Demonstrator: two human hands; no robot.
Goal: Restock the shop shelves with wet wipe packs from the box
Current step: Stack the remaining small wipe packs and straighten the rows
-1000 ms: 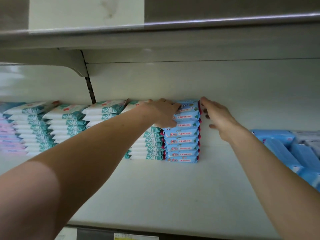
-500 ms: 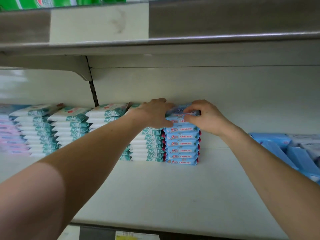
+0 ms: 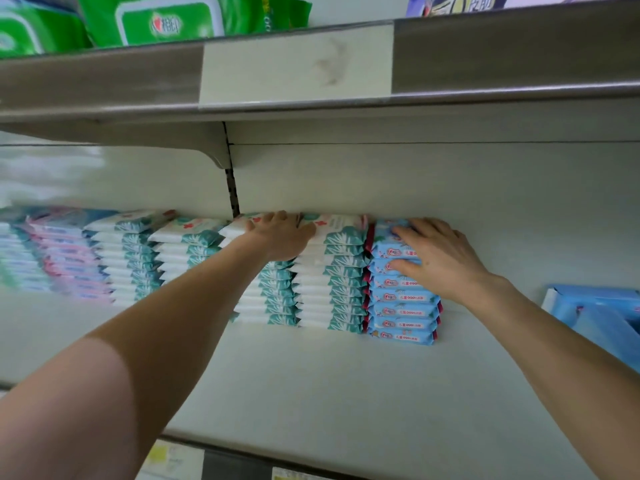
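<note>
A stack of blue wet wipe packs (image 3: pixel 401 306) stands at the back of the white shelf (image 3: pixel 329 386). My right hand (image 3: pixel 440 258) lies over the top of that stack, fingers spread on the upper packs and thumb against their front. To its left stand stacks of white and teal packs (image 3: pixel 329 289). My left hand (image 3: pixel 280 237) rests flat on top of the teal stacks, covering the gap between two of them. The box is not in view.
More teal stacks (image 3: pixel 138 258) and pink and blue packs (image 3: pixel 62 258) fill the shelf's left end. A blue carton (image 3: pixel 595 317) sits at the right. The upper shelf edge (image 3: pixel 311 81) hangs low overhead, with green wipe packs (image 3: pixel 166 19) on it.
My left hand has slid left from the blue stack onto the teal stacks. My right hand's curled fingers have flattened over the blue stack's top. The view has tilted upward.
</note>
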